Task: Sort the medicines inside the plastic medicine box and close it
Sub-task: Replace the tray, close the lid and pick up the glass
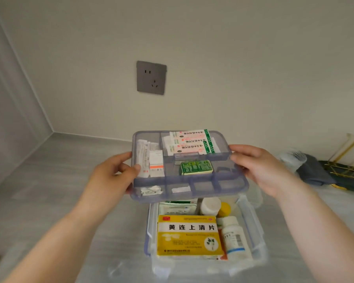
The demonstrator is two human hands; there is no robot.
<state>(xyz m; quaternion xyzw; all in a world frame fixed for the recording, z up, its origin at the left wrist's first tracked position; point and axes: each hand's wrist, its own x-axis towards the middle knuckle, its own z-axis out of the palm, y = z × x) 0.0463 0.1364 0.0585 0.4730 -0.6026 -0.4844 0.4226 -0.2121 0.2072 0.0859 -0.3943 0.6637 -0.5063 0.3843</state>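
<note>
We hold the tray (189, 185) in the air above the open box (253, 227), its long axis running left to right across our view and its near edge tipped slightly down toward us. Our left hand (112, 174) is clamped on the tray's left end, thumb over the rim, and our right hand (262, 168) grips the right end the same way, so the two hands are well apart with the tray between them. The tray is a translucent bluish insert with dividers. Its far right compartment holds a stack of white sachets (189, 142) with green and red print, lying lengthwise along the tray. The left compartment holds a white tube (142, 158) and a small white carton (156, 163) with an orange band, both pointing away from us. A green pack (196, 167) lies in the middle compartment. Along the near edge runs a row of small cells; two on the left hold white wrapped bits, too blurred to name. The box stands on the grey counter (49, 180), just below and nearer to us than the tray. Inside it a yellow carton (189, 235) lies flat, long axis left to right, with a white bottle (233, 237) beside it on the right, another white bottle (209, 206) and a yellow cap (225, 209) behind, and white packets (177, 208) at the back left. A grey socket (151, 77) sits on the wall beyond.
</note>
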